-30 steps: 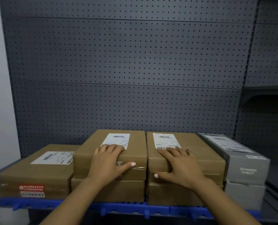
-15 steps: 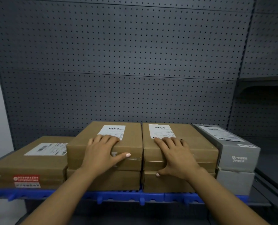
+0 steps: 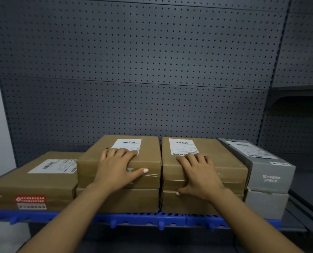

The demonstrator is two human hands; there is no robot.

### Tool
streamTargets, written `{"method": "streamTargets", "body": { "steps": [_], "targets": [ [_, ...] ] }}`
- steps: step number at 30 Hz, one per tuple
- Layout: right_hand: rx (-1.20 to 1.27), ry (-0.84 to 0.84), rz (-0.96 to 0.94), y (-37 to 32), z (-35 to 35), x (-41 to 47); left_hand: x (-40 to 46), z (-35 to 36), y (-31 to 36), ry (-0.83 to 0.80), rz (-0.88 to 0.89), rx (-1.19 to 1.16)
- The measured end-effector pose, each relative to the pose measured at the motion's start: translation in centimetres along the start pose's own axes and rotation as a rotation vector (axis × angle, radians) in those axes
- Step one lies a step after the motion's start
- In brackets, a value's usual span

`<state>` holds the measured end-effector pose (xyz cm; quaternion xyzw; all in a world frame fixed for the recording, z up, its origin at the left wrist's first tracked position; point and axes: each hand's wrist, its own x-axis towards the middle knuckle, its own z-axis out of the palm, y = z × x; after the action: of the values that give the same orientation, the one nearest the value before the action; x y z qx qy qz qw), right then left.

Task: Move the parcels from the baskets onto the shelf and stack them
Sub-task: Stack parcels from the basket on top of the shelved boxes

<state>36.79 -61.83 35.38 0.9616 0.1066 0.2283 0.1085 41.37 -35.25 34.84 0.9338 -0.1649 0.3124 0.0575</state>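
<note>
Sitting on the blue mat [image 3: 144, 219] at the shelf's front edge is a row of parcels. At the mat's left end lies one low brown box [image 3: 33, 181] with a white label on top and a red sticker on its front. Next to it, over the mat's middle, two brown boxes are stacked, and the top left box [image 3: 119, 161] has the left hand [image 3: 115, 168] lying flat on it. The fingers reach up to the white label, and the thumb points sideways along the taped front edge. Touching that stack on its right side is another stack of two brown boxes. The right hand [image 3: 199, 176] rests on the top right box [image 3: 205, 161], fingers spread flat on its lid and the thumb hanging down over the front to the box below. Both hands are spread out and press, not squeezing anything. At the mat's right end stand two gray boxes [image 3: 268, 176], one on the other. Behind the mat rises a dark wall full of little holes [image 3: 133, 70].
</note>
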Motion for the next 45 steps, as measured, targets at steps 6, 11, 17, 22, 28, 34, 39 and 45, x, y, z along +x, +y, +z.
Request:
{"method": "streamTargets", "body": {
  "steps": [6,11,17,22,28,34,39,45],
  "targets": [
    [0.000,0.000,0.002,0.0,0.2,-0.1,0.2,-0.1,0.0,-0.011,0.012,-0.024],
    [0.003,-0.002,0.007,-0.1,0.2,-0.2,-0.1,-0.4,0.1,-0.022,0.016,-0.035],
    [0.045,-0.013,0.003,0.1,-0.3,-0.2,0.0,-0.9,-0.1,-0.080,0.028,-0.035],
    [0.112,0.056,0.007,1.6,-1.7,-1.1,0.2,-2.5,2.0,-0.151,0.070,-0.008],
    [-0.003,0.047,0.218,8.8,-2.8,-3.7,1.5,-3.1,7.9,-0.209,0.190,-0.064],
    [0.035,-0.133,0.390,13.7,-1.7,-5.7,3.6,-1.2,11.4,-0.331,0.208,-0.028],
    [0.046,-0.154,0.335,13.9,-0.7,-6.8,4.0,-0.7,11.4,-0.348,0.230,-0.021],
    [0.060,-0.135,0.310,14.4,-0.7,-6.8,4.0,-0.2,11.3,-0.297,0.230,-0.021]
  ]
}}
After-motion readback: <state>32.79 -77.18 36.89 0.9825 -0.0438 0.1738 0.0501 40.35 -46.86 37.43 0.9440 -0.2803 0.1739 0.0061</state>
